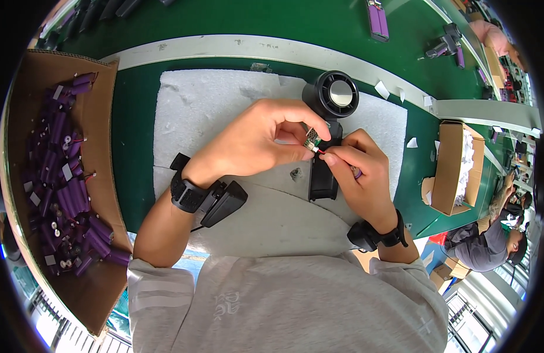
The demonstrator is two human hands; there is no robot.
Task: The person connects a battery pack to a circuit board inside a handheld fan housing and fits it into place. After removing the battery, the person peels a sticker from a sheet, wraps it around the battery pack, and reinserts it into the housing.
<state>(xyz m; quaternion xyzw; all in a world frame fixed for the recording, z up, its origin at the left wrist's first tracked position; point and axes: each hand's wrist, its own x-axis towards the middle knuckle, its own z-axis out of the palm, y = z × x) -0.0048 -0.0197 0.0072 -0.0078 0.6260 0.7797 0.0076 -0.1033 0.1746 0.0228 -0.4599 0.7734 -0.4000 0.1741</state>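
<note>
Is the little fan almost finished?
Not yet. The black handheld fan lies on the white foam pad, head already fitted. The left hand pinches a small circuit board; the right hand holds its red wire. Board not yet inside.

A single fisheye view looks down from the person's head onto the green table [137, 153]. It sits close above both forearms, edges bending outward.

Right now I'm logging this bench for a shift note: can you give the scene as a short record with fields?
left hand: pinches small circuit board
right hand: pinches red wire at the board
under hands: black handheld fan on white foam mat
left side: cardboard box of purple battery cells
surface: green bench
</note>
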